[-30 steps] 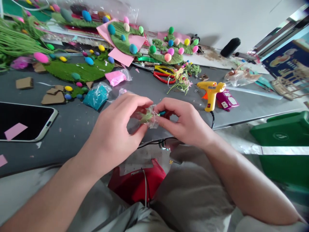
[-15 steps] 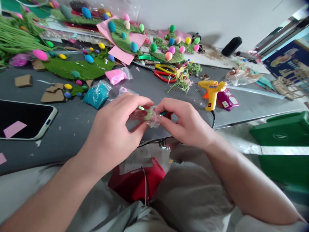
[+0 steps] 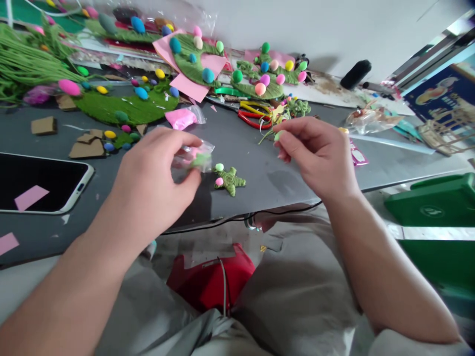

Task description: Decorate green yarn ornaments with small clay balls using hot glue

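A small clear plastic bag (image 3: 202,157) with green and pink bits inside is pinched in my left hand (image 3: 159,173). My right hand (image 3: 315,153) is closed at the fingertips on a small light green piece (image 3: 278,135), raised over the table to the right. Between the hands a green yarn-wrapped star (image 3: 230,181) lies flat on the grey table (image 3: 252,158), with a pale green ball and a pink ball on its left points. Behind my left hand sits a bag of pink material (image 3: 180,118).
Red and yellow-handled tools (image 3: 255,114) lie behind, near green shapes with coloured balls (image 3: 260,89). A phone (image 3: 40,183) and cardboard pieces (image 3: 87,147) are at left. The hot glue gun is mostly hidden behind my right hand. Green bins (image 3: 430,200) stand at right.
My hands have separated. My left hand has moved left with the small bag, and my right hand has moved up and right with the light green piece. The star is now uncovered.
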Motion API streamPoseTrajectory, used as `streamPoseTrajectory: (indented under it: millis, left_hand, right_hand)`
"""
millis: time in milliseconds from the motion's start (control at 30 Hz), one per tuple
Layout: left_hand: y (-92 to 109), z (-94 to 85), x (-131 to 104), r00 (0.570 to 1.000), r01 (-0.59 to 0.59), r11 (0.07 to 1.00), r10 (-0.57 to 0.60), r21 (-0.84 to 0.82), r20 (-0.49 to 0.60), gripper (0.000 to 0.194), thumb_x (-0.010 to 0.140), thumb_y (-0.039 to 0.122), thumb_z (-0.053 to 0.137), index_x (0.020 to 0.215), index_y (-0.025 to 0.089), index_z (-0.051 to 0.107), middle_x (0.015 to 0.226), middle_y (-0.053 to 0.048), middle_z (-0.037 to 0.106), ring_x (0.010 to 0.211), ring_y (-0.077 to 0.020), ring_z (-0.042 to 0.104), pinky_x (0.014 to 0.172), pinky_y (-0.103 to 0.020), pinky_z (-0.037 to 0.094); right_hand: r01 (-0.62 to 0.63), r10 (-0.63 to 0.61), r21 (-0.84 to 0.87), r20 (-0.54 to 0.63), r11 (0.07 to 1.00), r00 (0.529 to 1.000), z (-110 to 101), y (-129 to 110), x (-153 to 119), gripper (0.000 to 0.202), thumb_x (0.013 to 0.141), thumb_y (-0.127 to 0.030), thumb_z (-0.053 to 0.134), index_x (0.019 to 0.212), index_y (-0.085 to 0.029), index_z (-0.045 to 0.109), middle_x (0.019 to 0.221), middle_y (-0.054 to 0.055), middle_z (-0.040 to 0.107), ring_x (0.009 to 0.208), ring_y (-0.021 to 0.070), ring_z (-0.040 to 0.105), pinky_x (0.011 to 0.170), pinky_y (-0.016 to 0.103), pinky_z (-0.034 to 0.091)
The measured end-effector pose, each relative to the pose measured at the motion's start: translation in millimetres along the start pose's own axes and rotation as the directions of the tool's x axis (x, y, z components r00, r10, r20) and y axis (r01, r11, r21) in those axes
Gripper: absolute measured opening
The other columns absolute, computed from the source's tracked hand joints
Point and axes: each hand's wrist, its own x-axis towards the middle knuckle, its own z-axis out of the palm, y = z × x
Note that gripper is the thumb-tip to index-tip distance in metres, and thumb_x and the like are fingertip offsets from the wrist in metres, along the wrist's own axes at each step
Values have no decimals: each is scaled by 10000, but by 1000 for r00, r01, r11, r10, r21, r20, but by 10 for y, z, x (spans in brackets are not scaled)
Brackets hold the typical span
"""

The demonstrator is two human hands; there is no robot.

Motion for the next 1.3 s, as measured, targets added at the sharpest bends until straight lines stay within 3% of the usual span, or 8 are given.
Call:
streamPoseTrajectory:
  millis: [133,233,467,667,800,1000,1100,1300]
  left_hand:
    - [-150,-49,56,999,33,978,-40,206,27,420,877,191,663,1282,85,692,1304,-221,666,1238,-445,636,1108,-573,485]
    - [-163,-27,50,1000,-25,965,27,260,-1,457,849,162,652,1290,48,692,1371,-255,649,1345,-500,562,1186,-636,414]
    - [184,153,-106,974,-206,976,196,-77,-113,358,847,69,592,1176,163,697,1293,-123,705,1273,-290,643,1146,-441,494]
    - [253,252,-151,999,45,909,-32,-414,38,330,878,143,673,1204,195,681,1167,-56,755,978,-224,758,881,-368,633]
    - [255,252,-148,986,161,807,-104,-569,133,342,897,206,725,1238,225,715,1197,-44,781,1030,-221,771,905,-339,648]
    - [328,219,-174,955,277,671,-115,-688,272,270,934,254,733,1201,281,763,1219,-18,790,1097,-224,760,962,-321,634]
    - [304,250,-166,951,307,593,-166,-745,260,324,872,291,823,1188,268,755,1191,-32,798,1120,-256,755,954,-344,644]
    - [226,277,-116,944,328,552,-229,-766,239,334,795,353,906,1087,265,770,961,-19,819,879,-236,788,828,-347,666]
  right_hand:
    - [-61,50,80,136,995,989,91,-49,-49,135,967,-300,743,1045,-199,786,827,17,744,674,119,686,630,267,582]
    - [-119,85,137,231,983,969,160,-90,-81,179,972,-351,740,961,-176,775,776,9,726,628,102,664,596,243,574]
    - [-145,107,132,262,981,959,257,-140,-105,283,798,-418,902,865,-171,781,718,-7,715,573,99,624,525,230,521]
    - [-132,56,179,377,975,925,275,-212,-170,276,933,-303,779,1188,-202,804,1188,65,799,1041,216,766,934,354,639]
    - [-98,48,129,344,987,938,272,-189,-185,248,909,-320,804,1124,-197,808,1079,50,812,938,201,763,871,348,645]
    - [103,-108,35,249,994,962,274,-153,-172,141,839,-236,861,924,-184,760,882,9,723,740,130,636,678,278,563]
    - [181,-177,8,260,983,949,281,-167,-183,74,885,-197,800,934,-205,746,922,18,711,778,140,633,694,293,559]
    - [293,-273,-30,279,956,921,312,-190,-217,173,918,-278,798,1083,-238,764,1029,45,706,829,149,645,702,294,563]
